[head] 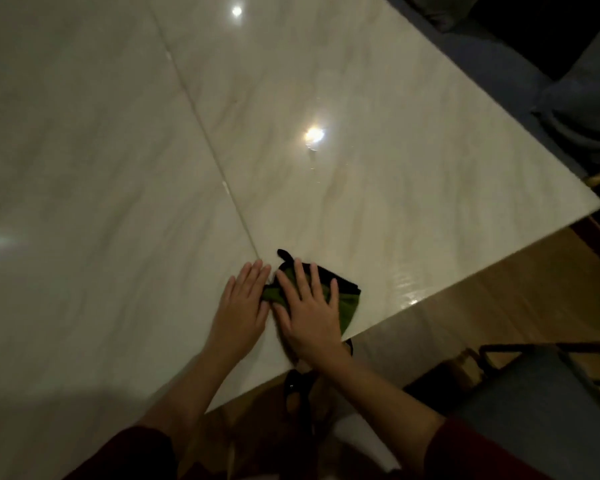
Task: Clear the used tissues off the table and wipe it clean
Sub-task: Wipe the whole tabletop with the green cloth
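A green cloth with a black edge [347, 299] lies on the glossy pale marble table [361, 98], close to its near edge. My right hand [309, 313] presses flat on the cloth with its fingers spread. Just left of it, my left hand [243, 303] lies flat on the tabletop, fingers straight and together, touching the cloth's left end. No tissues show on the table.
A seam [201, 123] runs diagonally across the tabletop. Beyond the right edge stand blue-grey upholstered seats [499, 64], and another blue-grey seat [541, 403] sits at lower right. Wooden floor [499, 296] and my dark shoe [298, 393] show below the near edge.
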